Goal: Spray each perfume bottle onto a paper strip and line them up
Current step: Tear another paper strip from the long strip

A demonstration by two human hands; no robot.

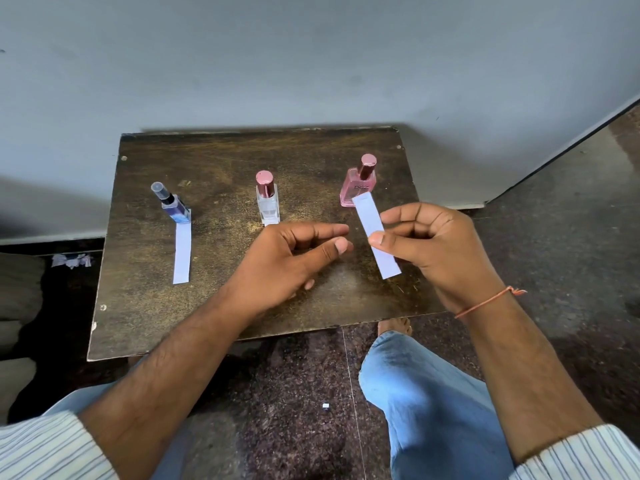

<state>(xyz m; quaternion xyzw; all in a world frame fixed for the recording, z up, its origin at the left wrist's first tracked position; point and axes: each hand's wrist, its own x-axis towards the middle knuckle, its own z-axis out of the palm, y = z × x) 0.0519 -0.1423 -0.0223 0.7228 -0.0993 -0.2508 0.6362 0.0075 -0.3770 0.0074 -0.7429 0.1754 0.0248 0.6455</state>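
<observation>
Three perfume bottles stand in a row on a small dark wooden table: a blue bottle with a clear cap at left, a clear bottle with a pink cap in the middle, a pink bottle at right. One white paper strip lies flat in front of the blue bottle. My right hand pinches a second paper strip in the air, in front of the pink bottle. My left hand hovers beside it, fingers loosely extended, holding nothing. It hides the table in front of the clear bottle.
The table's back edge meets a pale wall. Crumpled paper scraps lie on the floor at left. My knee in blue jeans and a bare foot are below the table's front edge. A tiny white scrap lies on the floor.
</observation>
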